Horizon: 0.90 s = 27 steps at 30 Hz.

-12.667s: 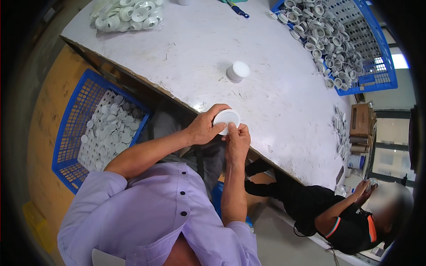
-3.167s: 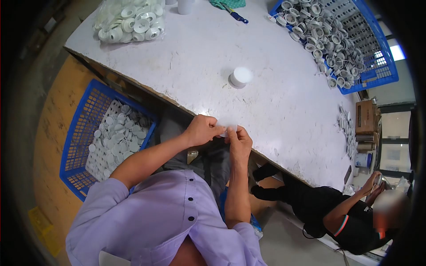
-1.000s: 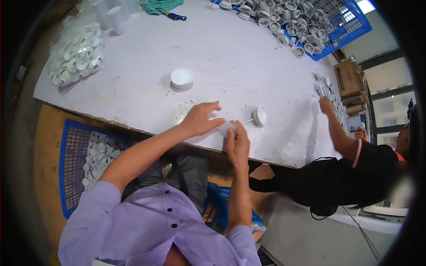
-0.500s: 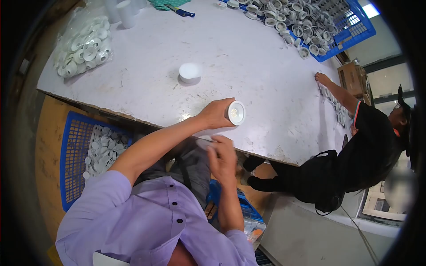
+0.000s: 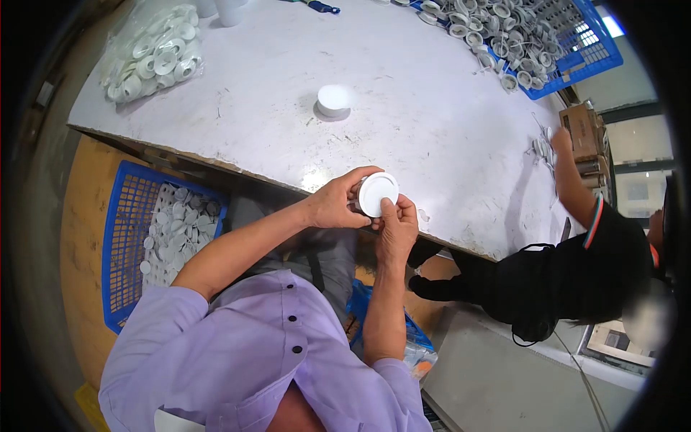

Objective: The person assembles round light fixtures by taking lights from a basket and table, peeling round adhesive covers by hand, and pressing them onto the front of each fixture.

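At the table's near edge, my left hand (image 5: 337,201) is closed around the side of a small downlight, whose face is now hidden. A round white cover disc (image 5: 373,190) lies over that face. My right hand (image 5: 398,225) grips the disc's lower right edge, thumb flat on its surface and fingers curled at the rim. Whether the disc is seated or just resting on the light, I cannot tell. Farther back on the table stands another round white-topped piece (image 5: 334,99), apart from both hands.
A clear bag of white rings (image 5: 162,57) lies on the table (image 5: 252,137) at left. Below it, a blue basket (image 5: 119,245) holds white discs. Another blue basket (image 5: 601,57) with many light fittings stands back right. A co-worker in black (image 5: 583,266) reaches across at right.
My right hand has risen from below the table edge with the white disc and brought it over the downlight's face. The co-worker's arm has shifted. The view has moved slightly.
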### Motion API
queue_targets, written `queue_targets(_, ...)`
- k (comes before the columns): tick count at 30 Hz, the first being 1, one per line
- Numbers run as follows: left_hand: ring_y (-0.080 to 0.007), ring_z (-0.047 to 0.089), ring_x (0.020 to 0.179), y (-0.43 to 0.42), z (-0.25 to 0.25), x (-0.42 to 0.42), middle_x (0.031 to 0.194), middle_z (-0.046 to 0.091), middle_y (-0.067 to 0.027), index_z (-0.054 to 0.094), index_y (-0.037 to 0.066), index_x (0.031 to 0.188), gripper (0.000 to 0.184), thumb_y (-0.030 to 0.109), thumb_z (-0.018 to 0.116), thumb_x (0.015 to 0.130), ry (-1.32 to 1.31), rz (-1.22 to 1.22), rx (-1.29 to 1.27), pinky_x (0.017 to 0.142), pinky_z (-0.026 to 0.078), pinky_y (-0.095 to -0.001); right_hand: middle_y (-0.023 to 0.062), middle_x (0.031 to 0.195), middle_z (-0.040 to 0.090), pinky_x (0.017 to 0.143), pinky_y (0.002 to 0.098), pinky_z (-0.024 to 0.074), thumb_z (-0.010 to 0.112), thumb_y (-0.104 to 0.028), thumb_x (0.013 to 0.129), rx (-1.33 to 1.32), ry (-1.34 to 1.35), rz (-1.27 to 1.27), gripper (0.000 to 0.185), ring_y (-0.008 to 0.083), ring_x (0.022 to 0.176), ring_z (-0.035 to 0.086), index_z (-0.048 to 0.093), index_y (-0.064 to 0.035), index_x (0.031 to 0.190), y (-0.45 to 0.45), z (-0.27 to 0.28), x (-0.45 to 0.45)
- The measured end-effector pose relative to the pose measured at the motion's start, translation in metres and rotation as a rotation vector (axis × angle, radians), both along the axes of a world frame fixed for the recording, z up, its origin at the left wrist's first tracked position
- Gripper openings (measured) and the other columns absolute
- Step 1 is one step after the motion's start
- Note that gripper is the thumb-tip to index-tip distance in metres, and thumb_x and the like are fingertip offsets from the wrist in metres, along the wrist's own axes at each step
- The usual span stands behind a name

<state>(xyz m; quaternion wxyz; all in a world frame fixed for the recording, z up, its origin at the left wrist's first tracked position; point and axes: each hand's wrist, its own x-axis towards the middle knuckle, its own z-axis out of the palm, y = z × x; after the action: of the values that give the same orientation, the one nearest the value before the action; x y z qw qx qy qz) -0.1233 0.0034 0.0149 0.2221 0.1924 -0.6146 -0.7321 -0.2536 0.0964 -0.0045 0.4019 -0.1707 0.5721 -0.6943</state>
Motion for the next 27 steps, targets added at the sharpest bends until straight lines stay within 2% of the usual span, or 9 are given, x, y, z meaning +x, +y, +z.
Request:
queue_targets(8,-0.0159,0.053,0.105,0.005,-0.009,0.015,0.115,0.053,-0.0096,0.035,0.005,0.133,0.058,0.008,0.061,0.081,0.002,0.108,-0.026,0.090,0.045,-0.0307,0.0019,0.069,0.055,0.044,0.0178,0.0422,0.069,-0.009,0.080,0.031,0.071,0.013,0.027,0.0061,0.050,0.049,0.048,-0.0038,0.097,-0.006,0.008,0.023)
queue_targets(13,-0.0152,0.053,0.105,0.007,-0.011,0.021,0.116,0.053,-0.0095,0.036,0.004,0.131,0.053,0.005,0.057,0.083,-0.007,0.143,-0.056,0.090,0.044,-0.0297,0.0043,0.071,0.057,0.046,0.0181,0.0427,0.068,-0.008,0.079,0.048,0.071,0.047,0.026,0.0068,0.052,0.051,0.046,-0.0045,0.092,-0.007,0.009,0.028)
queue_targets(26,-0.0154,0.054,0.102,0.009,-0.017,0.036,0.111,0.056,-0.0110,0.040,0.003,0.128,0.048,0.006,0.054,0.083,-0.100,0.250,-0.186,0.088,0.044,-0.0296,0.0029,0.064,0.054,0.040,0.0190,0.0394,0.067,-0.017,0.083,0.080,0.002,0.156,0.024,0.0071,0.045,0.049,0.044,-0.0087,0.080,-0.009,-0.006,0.042)
queue_targets(27,-0.0153,0.054,0.102,0.008,-0.017,0.037,0.111,0.056,-0.0111,0.041,0.002,0.128,0.048,0.005,0.055,0.082,-0.075,0.241,-0.128,0.088,0.044,-0.0296,0.0029,0.064,0.054,0.041,0.0191,0.0396,0.065,-0.017,0.084,0.084,-0.005,0.170,0.023,0.0076,0.045,0.048,0.044,-0.0088,0.079,-0.009,-0.006,0.044)
